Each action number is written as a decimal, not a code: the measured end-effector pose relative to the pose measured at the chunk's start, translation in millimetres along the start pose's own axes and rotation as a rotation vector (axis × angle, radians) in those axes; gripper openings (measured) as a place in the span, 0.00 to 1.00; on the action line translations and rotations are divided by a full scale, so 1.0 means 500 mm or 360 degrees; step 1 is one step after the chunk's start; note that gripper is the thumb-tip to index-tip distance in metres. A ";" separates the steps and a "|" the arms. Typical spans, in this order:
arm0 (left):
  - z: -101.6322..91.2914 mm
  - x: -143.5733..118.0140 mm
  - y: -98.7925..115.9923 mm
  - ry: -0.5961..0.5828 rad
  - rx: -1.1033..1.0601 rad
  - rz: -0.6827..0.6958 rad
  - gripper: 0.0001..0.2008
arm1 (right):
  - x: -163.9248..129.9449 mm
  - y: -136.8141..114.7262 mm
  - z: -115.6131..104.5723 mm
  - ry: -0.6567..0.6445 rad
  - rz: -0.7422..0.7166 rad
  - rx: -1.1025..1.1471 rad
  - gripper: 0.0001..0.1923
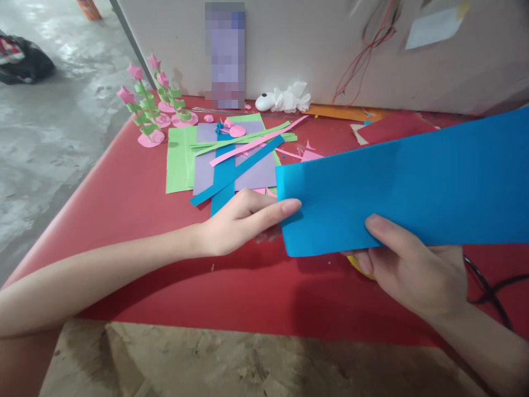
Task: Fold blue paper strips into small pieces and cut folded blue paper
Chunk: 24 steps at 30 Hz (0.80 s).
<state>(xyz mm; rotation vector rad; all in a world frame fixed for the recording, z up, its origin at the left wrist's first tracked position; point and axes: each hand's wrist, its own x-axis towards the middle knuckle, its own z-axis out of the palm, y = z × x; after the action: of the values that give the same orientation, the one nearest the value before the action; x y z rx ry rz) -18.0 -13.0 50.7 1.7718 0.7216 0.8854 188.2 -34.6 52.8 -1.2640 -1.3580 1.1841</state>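
Note:
A large blue paper sheet (405, 187) is held above the red table (136, 204), slanting up to the right. My right hand (407, 270) pinches its lower edge, thumb on top, with something yellow partly hidden under the fingers. My left hand (243, 220) grips the sheet's left corner, thumb on top and fingers underneath.
Behind my left hand lie green and purple sheets (231, 160) with blue, pink and green strips across them. Pink paper flowers with green spiral stems (151, 107) stand at the back left. A white wall panel (314, 44), crumpled tissue (289, 99), orange and red paper (372, 124) and a black cable (490, 289) are around.

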 end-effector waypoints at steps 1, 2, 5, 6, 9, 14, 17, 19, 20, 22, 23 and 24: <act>-0.001 0.000 -0.001 0.0029 0.0036 0.0072 0.25 | 0.002 -0.003 0.003 0.0006 0.0027 0.0087 0.25; -0.002 0.001 -0.002 0.0056 0.0071 0.0132 0.25 | 0.004 -0.005 0.006 -0.0002 0.0046 0.0180 0.22; -0.002 0.002 -0.003 0.0152 0.0127 0.0208 0.23 | 0.010 -0.009 0.013 -0.0010 0.0015 0.0344 0.16; -0.002 0.003 -0.003 0.0172 0.0130 0.0206 0.23 | 0.012 -0.009 0.014 -0.0015 -0.0001 0.0369 0.14; 0.001 0.002 -0.001 0.0175 0.0128 0.0197 0.23 | 0.018 -0.005 0.013 -0.0013 -0.0002 0.0421 0.12; 0.006 -0.002 0.001 0.0158 0.0031 0.0162 0.22 | 0.017 -0.004 0.008 -0.0100 0.0066 0.0370 0.12; 0.004 -0.002 -0.008 0.0183 -0.0108 0.0113 0.23 | 0.012 -0.002 0.006 -0.0120 0.0056 0.0330 0.14; 0.000 0.000 -0.016 0.0163 -0.0121 0.0104 0.24 | 0.009 0.001 0.006 -0.0106 0.0038 0.0292 0.15; -0.001 0.002 -0.019 0.0189 -0.0111 0.0110 0.24 | 0.008 0.003 0.006 -0.0096 0.0027 0.0273 0.16; -0.004 0.005 -0.021 0.0280 -0.0059 0.0113 0.24 | 0.007 0.007 0.006 -0.0085 0.0009 0.0233 0.18; -0.005 0.007 -0.020 0.0336 -0.0017 0.0120 0.24 | 0.006 0.008 0.006 -0.0083 0.0003 0.0218 0.18; -0.005 0.009 -0.018 0.0383 0.0039 0.0128 0.24 | 0.006 0.008 0.007 -0.0082 0.0001 0.0206 0.18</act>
<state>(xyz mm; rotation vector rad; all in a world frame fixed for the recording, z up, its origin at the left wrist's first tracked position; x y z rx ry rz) -18.3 -5.1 43.8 1.7436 0.8221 1.1626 185.3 -31.6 48.3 -1.1492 -1.2960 1.2914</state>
